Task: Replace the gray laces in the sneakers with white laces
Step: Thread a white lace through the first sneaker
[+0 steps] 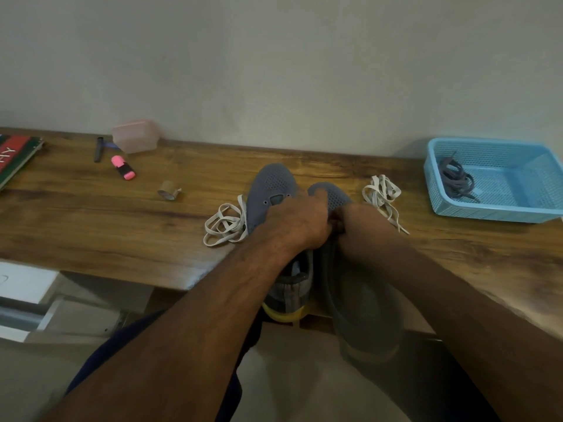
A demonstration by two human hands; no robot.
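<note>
Two grey mesh sneakers stand side by side on the wooden table, toes toward the wall: the left sneaker [271,184] and the right sneaker [332,193]. My left hand [300,222] reaches across and curls its fingers over the right sneaker's lacing area. My right hand [350,220] sits beside it on the same shoe, its fingers hidden. One white lace [225,223] lies in loose loops left of the shoes, another white lace [382,193] to their right. A grey lace [457,178] lies bundled in the blue basket [518,211].
A pink highlighter [123,167], a black pen [99,149], a pink lidded box [135,135] and a small tape roll [168,190] lie at the back left. A book [15,156] is at the far left edge. The table's front edge runs under my forearms.
</note>
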